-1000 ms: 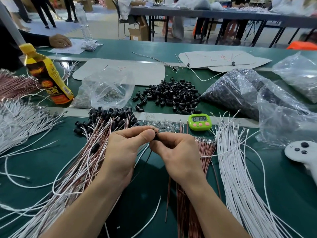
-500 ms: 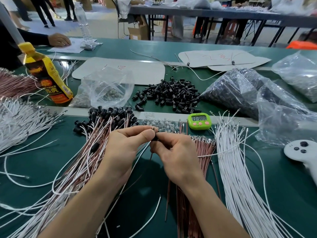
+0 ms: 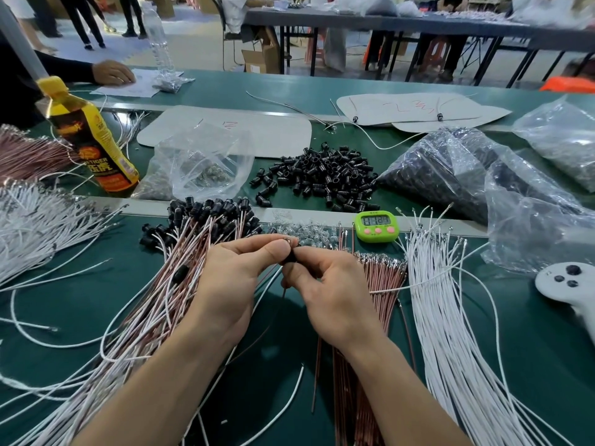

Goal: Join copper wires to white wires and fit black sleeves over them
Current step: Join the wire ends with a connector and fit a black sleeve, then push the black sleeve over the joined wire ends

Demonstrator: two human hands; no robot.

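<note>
Well underway, far from done, by the look of it; left hand [image 3: 235, 284] and right hand [image 3: 331, 294] both pinching one black sleeve [image 3: 289, 257] between fingertips, wires trailing below; apparently finished pile [image 3: 180, 284] at left; plenty waiting unjoined — copper wires [image 3: 383, 278], white wires [image 3: 444, 300], loose sleeves [image 3: 322, 178].

The black sleeve [image 3: 290, 258] is mostly covered by the pinching fingertips of the left hand [image 3: 231, 284] and right hand [image 3: 335, 294]; its contents cannot be determined. The timer [image 3: 376, 226] digits are too blurred to read. The white controller [image 3: 563, 286] is cut off by the right frame edge.
</note>
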